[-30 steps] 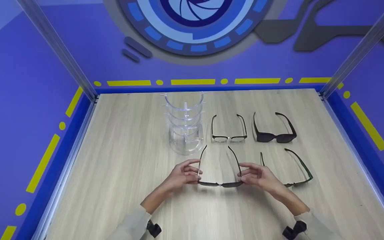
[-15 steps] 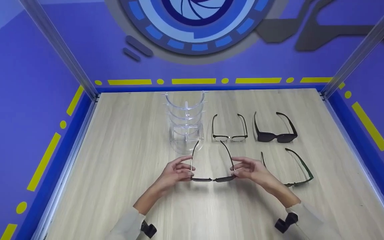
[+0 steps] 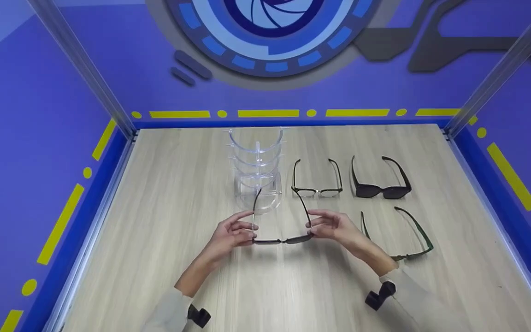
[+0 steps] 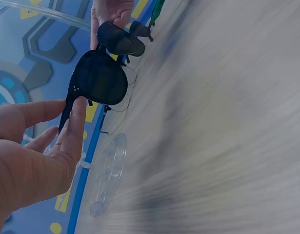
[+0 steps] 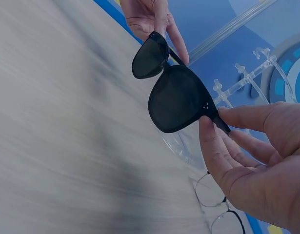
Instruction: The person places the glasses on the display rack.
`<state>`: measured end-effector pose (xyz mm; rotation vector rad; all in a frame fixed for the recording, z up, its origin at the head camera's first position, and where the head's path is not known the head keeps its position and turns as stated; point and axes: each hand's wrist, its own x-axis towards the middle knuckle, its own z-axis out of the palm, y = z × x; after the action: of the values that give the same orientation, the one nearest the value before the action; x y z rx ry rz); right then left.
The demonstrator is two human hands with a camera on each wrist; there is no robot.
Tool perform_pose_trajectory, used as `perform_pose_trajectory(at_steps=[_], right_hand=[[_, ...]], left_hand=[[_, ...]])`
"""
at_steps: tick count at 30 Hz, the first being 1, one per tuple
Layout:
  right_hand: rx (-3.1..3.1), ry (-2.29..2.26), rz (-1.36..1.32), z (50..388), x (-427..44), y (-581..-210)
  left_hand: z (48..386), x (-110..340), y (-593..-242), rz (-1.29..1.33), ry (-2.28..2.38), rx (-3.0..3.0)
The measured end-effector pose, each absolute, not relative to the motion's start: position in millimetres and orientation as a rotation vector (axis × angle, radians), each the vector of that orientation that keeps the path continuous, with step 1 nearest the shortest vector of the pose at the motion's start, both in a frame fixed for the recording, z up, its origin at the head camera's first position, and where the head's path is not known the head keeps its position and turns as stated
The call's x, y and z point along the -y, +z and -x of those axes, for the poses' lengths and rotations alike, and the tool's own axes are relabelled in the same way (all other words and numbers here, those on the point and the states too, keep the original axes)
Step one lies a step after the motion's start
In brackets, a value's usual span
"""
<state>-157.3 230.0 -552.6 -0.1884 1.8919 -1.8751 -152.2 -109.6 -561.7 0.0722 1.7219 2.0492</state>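
A pair of dark sunglasses (image 3: 268, 241) is held above the table by both hands, its lenses toward the person and its arms unfolded toward the stand. The left hand (image 3: 228, 237) pinches the left arm near its hinge, and the right hand (image 3: 339, 228) pinches the right arm. Both wrist views show thumb and fingers on the frame beside the dark lenses (image 4: 100, 78) (image 5: 176, 100). Just beyond the sunglasses stands a clear tiered stand (image 3: 258, 161), whose tiers hold no glasses; the arm tips overlap its base in the head view.
Right of the stand lie thin-framed clear glasses (image 3: 317, 190) and black sunglasses (image 3: 382, 190). Green-framed glasses (image 3: 422, 251) lie nearer, partly behind the right forearm. Blue printed panels (image 3: 265, 99) with metal corner posts enclose the wooden table (image 3: 164, 184).
Both hands have carried the sunglasses left and slightly away from the person, toward the stand. The sunglasses now tilt a little, right side higher. The other glasses and stand have stayed put.
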Motion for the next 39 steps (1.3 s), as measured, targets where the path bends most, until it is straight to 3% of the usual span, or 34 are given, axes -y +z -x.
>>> perform_pose_trajectory(at_steps=[39], right_hand=[[-1.714,-2.049,0.089,203.8,-187.7,-549.3]], left_hand=[[189.2,131.5,-561.2,0.173,2.143,-1.821]])
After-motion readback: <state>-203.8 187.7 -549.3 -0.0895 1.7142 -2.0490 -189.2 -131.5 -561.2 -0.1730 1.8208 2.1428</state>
